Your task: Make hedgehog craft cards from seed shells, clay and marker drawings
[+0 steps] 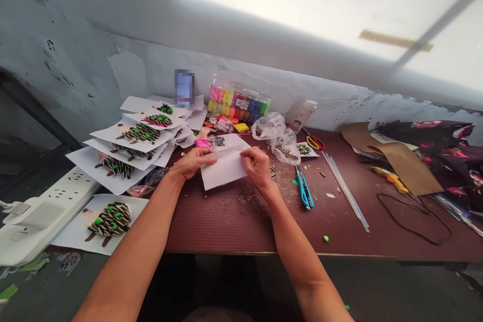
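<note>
A blank white sheet of paper [223,172] is held above the table between my two hands. My left hand [194,162] grips its left edge, with the thumb lying across the top. On the right, my right hand [258,166] has its fingers curled in a pinch on the paper's upper right edge. Behind the sheet lie a pink packet [204,143] and more white paper, partly covered. A clear plastic bag [286,147] with striped seeds and a blue utility knife [303,188] lie to the right of my right hand.
Cards with seed-covered hedgehogs [141,133] are piled at left, near a single card [109,221] and a power strip [56,206]. Coloured clay packs [239,103] stand behind. Rightward are scissors [315,142], glue sticks [345,191] and a yellow glue gun [392,179] with its cord.
</note>
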Demonstrator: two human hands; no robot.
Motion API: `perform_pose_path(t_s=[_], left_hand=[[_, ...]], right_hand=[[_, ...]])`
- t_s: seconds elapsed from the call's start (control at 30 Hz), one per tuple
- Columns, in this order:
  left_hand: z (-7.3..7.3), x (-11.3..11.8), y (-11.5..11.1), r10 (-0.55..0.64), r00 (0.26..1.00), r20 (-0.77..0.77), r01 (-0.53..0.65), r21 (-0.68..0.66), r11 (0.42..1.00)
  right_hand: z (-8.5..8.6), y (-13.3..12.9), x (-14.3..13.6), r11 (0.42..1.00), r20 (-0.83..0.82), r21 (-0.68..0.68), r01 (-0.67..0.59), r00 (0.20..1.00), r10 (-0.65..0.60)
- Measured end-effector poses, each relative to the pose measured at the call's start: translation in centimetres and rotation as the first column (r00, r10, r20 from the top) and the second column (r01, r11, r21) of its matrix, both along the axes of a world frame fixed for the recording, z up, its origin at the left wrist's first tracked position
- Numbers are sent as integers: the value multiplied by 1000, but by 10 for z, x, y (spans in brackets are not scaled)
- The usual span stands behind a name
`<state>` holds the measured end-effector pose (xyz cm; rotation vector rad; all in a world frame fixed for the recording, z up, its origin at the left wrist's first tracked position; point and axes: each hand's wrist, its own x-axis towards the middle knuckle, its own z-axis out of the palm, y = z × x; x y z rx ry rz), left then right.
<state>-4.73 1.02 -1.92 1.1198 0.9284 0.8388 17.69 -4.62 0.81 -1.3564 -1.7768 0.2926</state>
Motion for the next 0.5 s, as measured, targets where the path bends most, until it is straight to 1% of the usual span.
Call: perform_pose_path(t_s=[0.07, 0.1, 0.13, 0.17, 0.23, 0.3, 0.37, 0.43, 0.5], left_hand=[[1, 2, -1, -65, 992, -108, 72, 60, 996], [0, 4, -1, -66, 979, -192, 90, 121, 989], [0, 6, -1, -37, 957, -287, 98, 203, 974], [-2, 8, -1, 21, 925, -379, 101, 298, 949], [-4, 13, 0, 174, 836, -521, 108, 466, 878], [-7, 15, -1, 276, 736, -618, 142, 540, 830], [-9, 16, -1, 316, 659, -682, 183, 554, 812], [-11, 16, -1, 328, 626, -707, 213, 559, 801], [-13, 15, 0, 333, 619, -712, 217, 562, 798]], right_hand=[[-1, 1, 3, 998, -2, 6, 61, 998, -61], [-2, 1, 2, 997, 15, 4, 76, 997, -76], [-3, 1, 1, 997, 40, -3, 83, 996, -82], [-3, 0, -1, 996, 68, -12, 83, 994, -82], [-5, -1, -5, 997, 113, -38, 60, 992, -56], [-6, -2, -9, 996, 112, -85, 6, 994, 4], [-7, -2, -12, 981, 60, -173, -85, 993, 97], [-8, -4, -16, 936, -25, -285, -205, 978, 206], [-9, -6, -21, 876, -109, -369, -310, 951, 290]])
